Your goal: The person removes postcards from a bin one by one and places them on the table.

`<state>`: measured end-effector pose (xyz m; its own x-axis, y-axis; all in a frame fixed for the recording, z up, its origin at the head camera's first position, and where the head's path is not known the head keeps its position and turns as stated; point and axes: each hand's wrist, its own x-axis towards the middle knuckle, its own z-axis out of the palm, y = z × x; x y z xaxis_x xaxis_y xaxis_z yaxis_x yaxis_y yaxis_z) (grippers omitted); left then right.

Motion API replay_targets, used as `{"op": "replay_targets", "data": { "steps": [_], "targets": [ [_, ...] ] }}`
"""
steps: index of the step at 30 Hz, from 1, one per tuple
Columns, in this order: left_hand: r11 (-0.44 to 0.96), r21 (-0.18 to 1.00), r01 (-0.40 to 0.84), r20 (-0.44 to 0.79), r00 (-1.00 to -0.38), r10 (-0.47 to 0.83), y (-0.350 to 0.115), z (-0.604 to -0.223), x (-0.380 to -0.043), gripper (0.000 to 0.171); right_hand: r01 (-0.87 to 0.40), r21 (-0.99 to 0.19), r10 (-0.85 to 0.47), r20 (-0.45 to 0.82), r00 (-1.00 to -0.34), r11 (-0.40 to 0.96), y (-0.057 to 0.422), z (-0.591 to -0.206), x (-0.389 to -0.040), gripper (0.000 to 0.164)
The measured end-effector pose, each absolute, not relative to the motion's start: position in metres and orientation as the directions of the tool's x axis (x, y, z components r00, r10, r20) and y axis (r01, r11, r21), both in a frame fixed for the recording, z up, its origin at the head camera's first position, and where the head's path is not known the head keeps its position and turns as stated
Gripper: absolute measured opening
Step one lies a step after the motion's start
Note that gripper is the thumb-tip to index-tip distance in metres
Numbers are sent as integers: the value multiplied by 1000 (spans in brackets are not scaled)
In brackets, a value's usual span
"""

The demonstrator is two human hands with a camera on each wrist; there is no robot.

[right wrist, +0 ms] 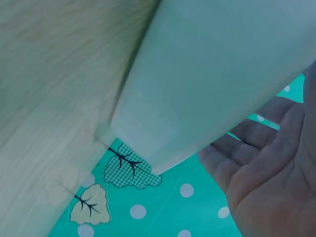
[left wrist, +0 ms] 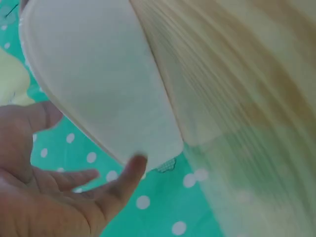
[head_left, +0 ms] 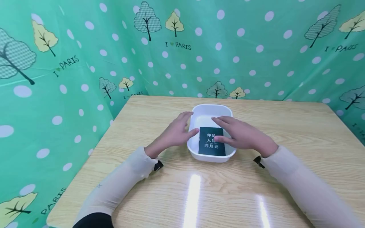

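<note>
A white plastic basin (head_left: 211,109) stands on the table, and a dark green book (head_left: 209,150) with white characters on its cover lies inside, toward the near end. My left hand (head_left: 179,129) is at the basin's left rim, thumb over the edge and fingers spread along the outside. Over the right rim reaches my right hand (head_left: 238,131), its fingers straight and its thumb overlapping the book's cover in the head view. In the left wrist view the fingers of my left hand (left wrist: 59,192) are spread beside the basin wall (left wrist: 103,79). Fingers of my right hand (right wrist: 266,163) extend behind the rim.
The wooden table (head_left: 142,196) carries the basin near its back middle. A green curtain (head_left: 182,76) with white dots and printed trees hangs behind and to the left. Dark straps (head_left: 158,165) show at both wrists, and light sleeves cover the forearms.
</note>
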<state>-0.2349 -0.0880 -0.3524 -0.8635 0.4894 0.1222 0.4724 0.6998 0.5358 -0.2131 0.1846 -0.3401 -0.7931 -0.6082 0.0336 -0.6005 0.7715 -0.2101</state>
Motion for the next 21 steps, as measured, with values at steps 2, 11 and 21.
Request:
{"op": "replay_targets", "data": {
  "steps": [2,11,21],
  "targets": [
    [659,652,375,59,-892,449,-88,-353,-236,73,-595,-230,-608,20,-794,770,179,-340,-217,81],
    [380,925,-14,-171,-908,383,-89,-361,-242,63,-588,-257,-617,-39,-786,767,166,-341,-235,76],
    [268,952,-150,-241,-905,351,-92,-365,-250,49,-575,-212,-602,-100,-792,791,167,-353,-243,73]
  ]
}}
